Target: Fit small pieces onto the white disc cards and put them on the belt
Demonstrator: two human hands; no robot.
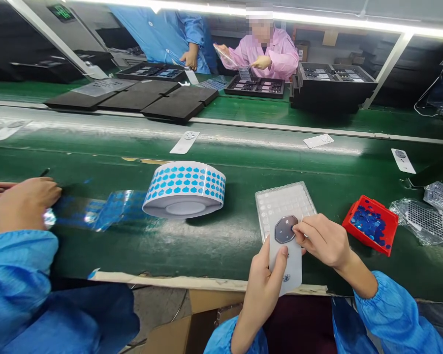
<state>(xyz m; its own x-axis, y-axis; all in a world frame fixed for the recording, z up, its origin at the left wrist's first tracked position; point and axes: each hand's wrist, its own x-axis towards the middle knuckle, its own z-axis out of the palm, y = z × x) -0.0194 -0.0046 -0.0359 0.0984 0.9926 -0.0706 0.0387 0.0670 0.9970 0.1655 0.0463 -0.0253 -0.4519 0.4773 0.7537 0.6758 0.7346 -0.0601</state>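
Observation:
My left hand point(266, 279) grips a white rectangular panel point(294, 270) by its lower part, thumb on top. A dark octagonal disc point(285, 229) with a shiny rim sits at the panel's upper end, and small dark marks show lower down. At the right edge of that disc, the thumb and fingertips of my right hand point(327, 241) are pinched together. Whatever they hold is too small or hidden to name. Behind the panel lies a clear plastic tray point(306, 194), partly covered by it. Off to the right, a red bin point(393, 231) contains small blue pieces point(369, 223).
A roll of blue stickers point(186, 189) stands left of centre. Further left is a co-worker's hand point(27, 206) beside blue film point(121, 204). White panels point(185, 142) lie along the green belt point(243, 152). Plastic-wrapped parts point(424, 219) rest at right. Two people work opposite, near black trays point(254, 87).

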